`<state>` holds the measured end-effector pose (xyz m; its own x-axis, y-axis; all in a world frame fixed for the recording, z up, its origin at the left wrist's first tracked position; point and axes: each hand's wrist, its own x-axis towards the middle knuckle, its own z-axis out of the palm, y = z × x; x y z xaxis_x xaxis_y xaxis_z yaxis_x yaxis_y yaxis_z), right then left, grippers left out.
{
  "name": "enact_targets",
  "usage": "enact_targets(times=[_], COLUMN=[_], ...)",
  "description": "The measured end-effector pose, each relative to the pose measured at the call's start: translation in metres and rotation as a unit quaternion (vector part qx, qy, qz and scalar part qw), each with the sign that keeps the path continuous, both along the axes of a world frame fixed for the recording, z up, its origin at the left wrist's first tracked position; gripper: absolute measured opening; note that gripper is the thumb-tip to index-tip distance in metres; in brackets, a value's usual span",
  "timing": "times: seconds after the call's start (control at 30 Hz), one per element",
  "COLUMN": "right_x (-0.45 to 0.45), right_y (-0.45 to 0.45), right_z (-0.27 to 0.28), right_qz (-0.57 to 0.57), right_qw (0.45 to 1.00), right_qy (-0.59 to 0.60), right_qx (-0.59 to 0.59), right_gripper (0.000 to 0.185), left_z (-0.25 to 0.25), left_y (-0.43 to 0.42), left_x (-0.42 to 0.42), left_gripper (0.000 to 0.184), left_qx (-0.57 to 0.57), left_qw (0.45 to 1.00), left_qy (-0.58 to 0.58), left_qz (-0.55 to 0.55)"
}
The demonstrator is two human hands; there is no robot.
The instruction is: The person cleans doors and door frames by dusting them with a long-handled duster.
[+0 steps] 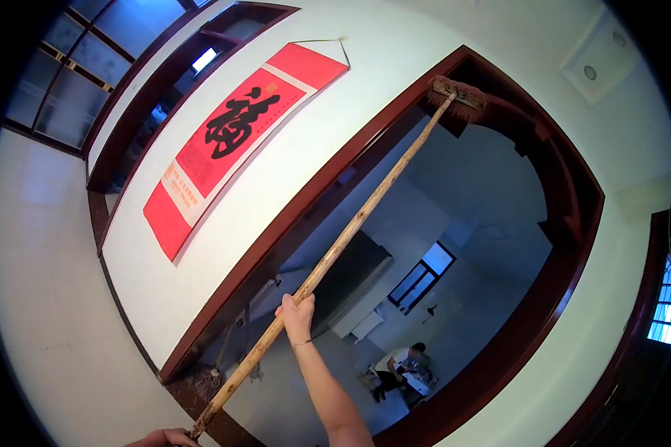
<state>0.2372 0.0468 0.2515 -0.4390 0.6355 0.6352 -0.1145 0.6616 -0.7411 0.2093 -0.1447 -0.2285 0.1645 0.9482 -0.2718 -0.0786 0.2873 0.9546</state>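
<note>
A long wooden pole (358, 221) runs diagonally from the bottom left to the upper right. My right hand (297, 316), with a thin band at the wrist, is closed around its middle part. Lower down, my left hand (173, 437) grips the pole near its bottom end, partly cut off by the frame edge. At the far end, a reddish-brown bristle brush head (458, 98) lies against the top corner of the dark red wooden door frame (492, 74).
A red scroll (238, 134) with black writing hangs on the white wall. Through the opening, a person (399, 365) sits by a small table. A mop head (201, 381) rests by the frame's base. A ceiling fixture (600, 59) is at upper right.
</note>
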Motion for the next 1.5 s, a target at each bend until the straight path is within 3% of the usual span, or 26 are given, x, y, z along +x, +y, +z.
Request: enact_targets(times=[0.13,0.23,0.37,0.57,0.67,0.9,1.33,1.4,1.5], right_x=[-0.012,-0.018,-0.016,0.001,0.017,0.064,0.142,0.146,0.163], right_y=[0.005,0.011,0.007,0.016,0.019,0.017,0.027,0.039,0.035], right_z=[0.022,0.047,0.095,0.159,0.185,0.222,0.277,0.273,0.276], right_qz=[0.008,0.008,0.020,0.019,0.026,0.015,-0.035,-0.035,-0.045], right_qw=[0.999,0.999,0.997,0.996,0.994,0.994,0.990,0.990,0.988], right_qy=[0.036,0.046,0.068,0.092,0.106,0.112,0.139,0.139,0.144], right_qx=[-0.017,-0.004,-0.004,0.004,0.009,0.014,0.005,0.012,0.011], right_gripper=[0.020,0.020,0.018,0.012,0.011,0.017,0.010,0.010,0.011], left_z=[0.032,0.078,0.130,0.202,0.232,0.251,0.341,0.336,0.339], left_y=[0.001,-0.005,-0.007,-0.016,-0.016,0.003,0.007,0.019,0.025], left_x=[0.004,0.003,0.005,0.020,0.029,0.056,0.079,0.068,0.066], left_gripper=[0.029,0.041,0.044,0.043,0.042,0.043,0.041,0.042,0.039], left_qx=[-0.003,-0.027,0.000,0.144,0.149,0.164,0.176,0.173,0.176], left_qw=[0.998,0.992,0.980,0.944,0.939,0.934,0.946,0.948,0.928], left_qy=[0.002,0.012,0.108,0.166,0.191,0.203,0.194,0.183,0.274], left_qz=[0.068,0.123,0.166,0.246,0.243,0.245,0.193,0.196,0.181])
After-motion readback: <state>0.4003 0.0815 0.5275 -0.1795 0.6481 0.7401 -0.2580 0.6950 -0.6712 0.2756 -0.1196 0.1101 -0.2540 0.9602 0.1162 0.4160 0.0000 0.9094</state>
